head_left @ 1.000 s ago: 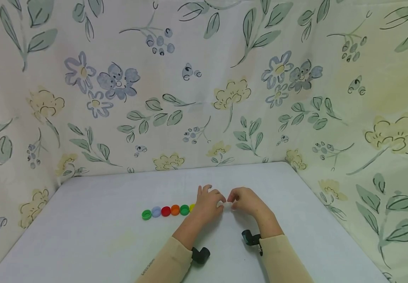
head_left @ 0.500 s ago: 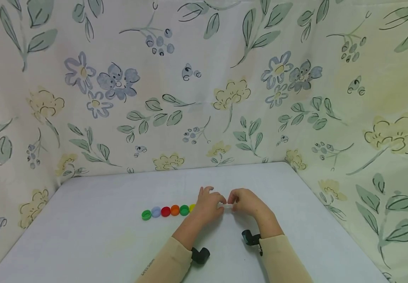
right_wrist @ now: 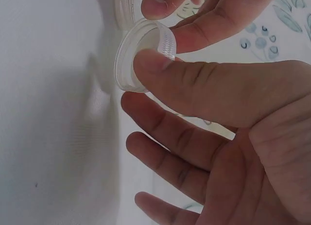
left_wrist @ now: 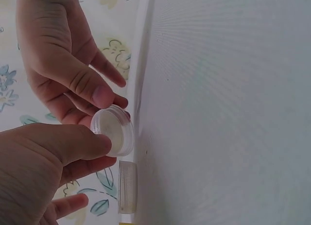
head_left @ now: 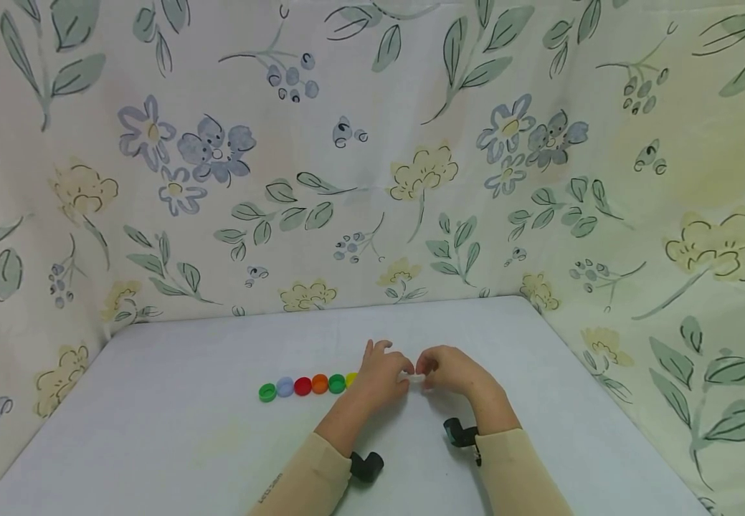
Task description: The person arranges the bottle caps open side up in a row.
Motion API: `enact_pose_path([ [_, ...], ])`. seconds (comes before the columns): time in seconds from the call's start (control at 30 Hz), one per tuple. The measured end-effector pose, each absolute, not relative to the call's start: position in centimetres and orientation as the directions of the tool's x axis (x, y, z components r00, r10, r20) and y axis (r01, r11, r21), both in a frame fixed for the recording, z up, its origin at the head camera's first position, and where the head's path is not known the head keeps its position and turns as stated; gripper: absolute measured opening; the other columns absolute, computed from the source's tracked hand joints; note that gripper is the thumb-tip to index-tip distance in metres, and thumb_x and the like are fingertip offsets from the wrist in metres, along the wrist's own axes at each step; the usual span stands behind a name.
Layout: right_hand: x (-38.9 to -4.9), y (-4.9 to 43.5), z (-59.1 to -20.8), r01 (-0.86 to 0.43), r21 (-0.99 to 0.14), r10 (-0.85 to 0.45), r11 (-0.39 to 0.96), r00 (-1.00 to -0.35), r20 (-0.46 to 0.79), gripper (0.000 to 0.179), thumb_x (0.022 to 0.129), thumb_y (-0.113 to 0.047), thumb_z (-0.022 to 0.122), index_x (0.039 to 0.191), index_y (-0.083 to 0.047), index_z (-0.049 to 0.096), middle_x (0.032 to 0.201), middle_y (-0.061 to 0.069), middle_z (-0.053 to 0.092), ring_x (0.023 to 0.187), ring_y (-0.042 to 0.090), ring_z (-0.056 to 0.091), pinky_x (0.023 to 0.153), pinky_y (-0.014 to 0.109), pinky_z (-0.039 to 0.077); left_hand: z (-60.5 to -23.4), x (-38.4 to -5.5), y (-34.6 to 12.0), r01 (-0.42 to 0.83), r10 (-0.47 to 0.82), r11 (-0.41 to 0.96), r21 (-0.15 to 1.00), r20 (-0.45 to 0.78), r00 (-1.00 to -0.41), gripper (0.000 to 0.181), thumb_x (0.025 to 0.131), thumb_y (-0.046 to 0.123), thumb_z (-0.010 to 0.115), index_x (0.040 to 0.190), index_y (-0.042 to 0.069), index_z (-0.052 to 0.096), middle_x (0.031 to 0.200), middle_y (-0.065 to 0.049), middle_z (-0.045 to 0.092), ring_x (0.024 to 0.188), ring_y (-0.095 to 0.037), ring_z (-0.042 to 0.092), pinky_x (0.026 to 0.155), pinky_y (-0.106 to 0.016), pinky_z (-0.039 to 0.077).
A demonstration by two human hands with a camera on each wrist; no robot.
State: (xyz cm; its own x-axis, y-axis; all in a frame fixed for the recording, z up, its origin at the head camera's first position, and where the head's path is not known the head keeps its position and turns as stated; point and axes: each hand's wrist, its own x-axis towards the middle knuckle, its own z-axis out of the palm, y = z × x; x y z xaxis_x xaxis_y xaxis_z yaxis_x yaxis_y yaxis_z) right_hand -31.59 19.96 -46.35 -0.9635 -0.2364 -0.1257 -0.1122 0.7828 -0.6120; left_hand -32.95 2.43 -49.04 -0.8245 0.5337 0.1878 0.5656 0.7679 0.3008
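Observation:
A clear plastic bottle cap [left_wrist: 125,132] with a ridged side is held up on edge between both hands, its hollow face towards me in the wrist views. My left hand [head_left: 381,380] pinches it, thumb on the face and fingers behind. From the other side my right hand [head_left: 452,369] grips the same cap [right_wrist: 127,52], its thumb reaching inside the rim. The right hand's other fingers [right_wrist: 160,154] are spread apart. Beside the left fingers, a second clear cap [left_wrist: 128,186] stands on the table. Part of it is hidden by the left hand in the head view.
Left of the hands runs a row of coloured caps: green [head_left: 267,392], light blue [head_left: 285,386], red [head_left: 303,386], orange [head_left: 320,383], another green [head_left: 336,383] and yellow [head_left: 350,378], partly covered by the left hand. A floral curtain [head_left: 372,165] hangs behind the white table [head_left: 185,444].
The right hand and the clear cap have shifted very slightly towards the body. Both hands keep their hold, and the coloured row has not moved.

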Motion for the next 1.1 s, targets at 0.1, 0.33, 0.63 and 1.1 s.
enact_pose_path([
  [0.1,-31.51,20.09,-46.40,-0.117,-0.614,-0.249,0.781,-0.959,-0.133,0.013,0.078,-0.010,0.073,0.086,-0.017,0.065,0.086,-0.004,0.061,0.083,0.018,0.053,0.078,0.042,0.045,-49.09,-32.87,2.43,0.567,0.537,0.768,0.298,0.184,-0.823,0.017,0.085,0.022,0.070,0.102,0.025,0.071,0.100,0.008,0.066,0.129,-0.030,0.034,0.107,-0.060,0.011],
  [0.33,-31.54,20.19,-46.52,-0.133,-0.613,-0.266,0.779,-0.955,-0.130,0.013,0.079,-0.022,0.075,0.081,-0.016,0.063,0.079,-0.004,0.061,0.078,0.016,0.053,0.072,0.038,0.043,-49.25,-32.67,2.28,0.579,0.547,0.748,0.325,0.190,-0.815,0.016,0.083,0.021,0.072,0.099,0.024,0.071,0.096,0.007,0.066,0.127,-0.031,0.037,0.107,-0.060,0.010],
  [0.63,-31.63,20.27,-46.72,-0.113,-0.630,-0.249,0.769,-0.959,-0.131,0.021,0.075,-0.023,0.079,0.087,-0.014,0.064,0.083,-0.002,0.060,0.081,0.019,0.052,0.073,0.038,0.043,-49.12,-32.79,2.35,0.564,0.550,0.752,0.340,0.148,-0.822,0.015,0.083,0.024,0.073,0.097,0.027,0.070,0.095,0.007,0.065,0.128,-0.031,0.035,0.106,-0.062,0.009],
  [1.1,-31.61,20.03,-46.92,-0.093,-0.638,-0.247,0.765,-0.956,-0.157,0.034,0.069,-0.015,0.083,0.098,-0.014,0.063,0.088,0.001,0.060,0.081,0.020,0.054,0.075,0.042,0.045,-49.17,-32.85,2.62,0.573,0.567,0.752,0.325,0.124,-0.814,0.017,0.083,0.025,0.073,0.099,0.026,0.070,0.097,0.009,0.065,0.128,-0.031,0.036,0.105,-0.064,0.010],
])
